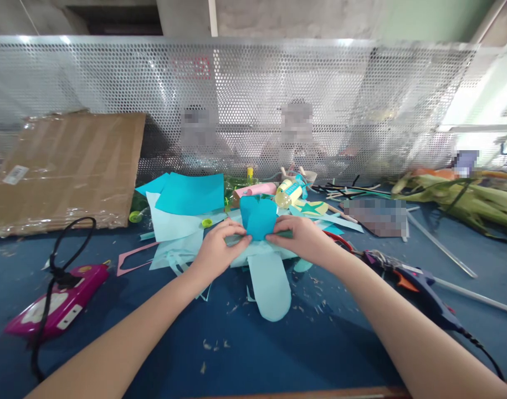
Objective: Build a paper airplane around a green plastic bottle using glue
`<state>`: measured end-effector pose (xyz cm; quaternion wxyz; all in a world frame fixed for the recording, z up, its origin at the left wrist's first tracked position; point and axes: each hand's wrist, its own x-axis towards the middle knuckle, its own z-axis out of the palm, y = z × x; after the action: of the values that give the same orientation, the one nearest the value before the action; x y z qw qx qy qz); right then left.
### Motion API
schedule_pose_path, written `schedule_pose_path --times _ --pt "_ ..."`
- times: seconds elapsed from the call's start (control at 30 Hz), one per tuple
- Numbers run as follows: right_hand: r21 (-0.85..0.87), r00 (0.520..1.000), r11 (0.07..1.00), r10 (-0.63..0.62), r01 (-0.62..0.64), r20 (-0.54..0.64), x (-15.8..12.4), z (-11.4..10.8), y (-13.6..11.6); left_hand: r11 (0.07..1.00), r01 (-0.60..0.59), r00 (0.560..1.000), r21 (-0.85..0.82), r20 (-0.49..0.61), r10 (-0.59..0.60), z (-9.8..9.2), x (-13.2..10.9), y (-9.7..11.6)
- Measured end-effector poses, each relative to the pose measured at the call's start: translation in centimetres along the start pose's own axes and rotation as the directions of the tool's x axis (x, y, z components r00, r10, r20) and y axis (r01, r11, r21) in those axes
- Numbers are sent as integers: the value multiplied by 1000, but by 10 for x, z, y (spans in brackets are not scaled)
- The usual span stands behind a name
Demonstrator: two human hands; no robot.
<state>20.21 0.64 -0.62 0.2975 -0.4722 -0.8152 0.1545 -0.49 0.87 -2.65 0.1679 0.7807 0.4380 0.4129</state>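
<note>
A small bright blue paper piece (259, 218) stands upright between my hands near the middle of the table. My left hand (223, 244) pinches its lower left edge, and my right hand (293, 235) pinches its lower right edge. Just below it, a pale blue strip with a rounded end (272, 285) lies on the table, pointing toward me. More pale blue paper (174, 221) spreads out to the left, with a larger bright blue sheet (190, 194) on top. Behind my right hand lie a yellow-wrapped bottle (288, 193) and a yellow piece with a green star (312, 208).
A magenta power strip (62, 302) with a black cable lies at the left, before a cardboard sheet (70, 169). At the right are a blue glue gun (423, 291), clear sticks (442, 246) and corn husks (461, 202). A perforated metal screen (253, 83) stands behind.
</note>
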Motion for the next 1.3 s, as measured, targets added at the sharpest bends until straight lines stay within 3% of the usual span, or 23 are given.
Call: schedule_pose_path --times 0.53,0.77,1.03,1.3 --pt "-35 990 994 104 -107 -94 5 11 -2 999 9 998 39 56 -11 -3 3 5" --pt "35 988 990 139 -137 -71 3 8 -2 996 16 1000 86 22 -18 1 5 7" --pt "-22 975 975 218 -219 -48 5 10 -9 995 70 997 67 14 -71 4 7 7" --pt "48 977 978 205 -203 -63 6 18 1 994 110 990 22 85 -111 4 11 2"
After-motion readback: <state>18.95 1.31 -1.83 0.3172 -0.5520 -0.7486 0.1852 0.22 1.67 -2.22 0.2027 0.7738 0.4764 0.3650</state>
